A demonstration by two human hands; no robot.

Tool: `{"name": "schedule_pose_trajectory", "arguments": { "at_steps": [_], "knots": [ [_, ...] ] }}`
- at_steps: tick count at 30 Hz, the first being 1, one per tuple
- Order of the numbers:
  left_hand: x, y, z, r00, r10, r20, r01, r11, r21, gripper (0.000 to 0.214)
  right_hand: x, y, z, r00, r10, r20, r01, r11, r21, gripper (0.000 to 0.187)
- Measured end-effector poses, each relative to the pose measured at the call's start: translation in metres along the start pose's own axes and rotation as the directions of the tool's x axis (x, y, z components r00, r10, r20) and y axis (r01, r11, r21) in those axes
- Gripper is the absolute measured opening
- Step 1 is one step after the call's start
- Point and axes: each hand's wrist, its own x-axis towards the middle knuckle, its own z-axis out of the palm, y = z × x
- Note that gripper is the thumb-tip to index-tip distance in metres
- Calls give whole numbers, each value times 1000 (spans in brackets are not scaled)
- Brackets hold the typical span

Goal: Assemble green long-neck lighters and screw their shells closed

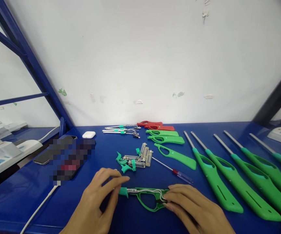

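Note:
In front of me lies a green lighter shell half (143, 204), its inside facing up. White wires (152, 191) run through it from a metal tube end with a teal collar (123, 191). My left hand (94, 201) pinches the lighter tube just left of the collar, and its fingers hide most of that tube. My right hand (194, 206) is closed over the shell's handle end, fingertips at the wires and a small black part (160, 201). Beyond the hands lie clear fuel tanks (145, 155), teal triggers (128, 166) and a screwdriver (179, 175).
Several assembled green lighters (218, 182) lie at the right. Green shell halves (177, 156), red shell halves (158, 126) and wired metal tubes (116, 130) lie toward the wall. A phone (44, 157), white earbud case (89, 134) and cable (39, 208) are at the left.

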Motion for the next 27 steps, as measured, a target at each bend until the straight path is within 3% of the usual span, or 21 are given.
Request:
{"name": "schedule_pose_trajectory", "arguments": {
  "at_steps": [3,8,11,16,27],
  "knots": [
    [16,-9,-2,998,-53,-38,54,998,38,25,-1,0,-1,1000,-8,4,8,1000,21,27],
    [44,-18,-1,972,-170,160,163,985,59,18,-2,2,0,1000,-16,6,16,1000,15,26],
    [47,-20,2,965,-181,189,173,983,63,15,-2,4,2,1000,-24,9,24,999,25,26],
    [41,-19,0,974,-164,156,158,986,49,18,-1,2,2,1000,-12,1,12,999,30,27],
    [40,-1,-7,990,-119,-78,115,992,-53,8,1,-2,2,1000,-5,-17,5,1000,14,28]
  ]
}}
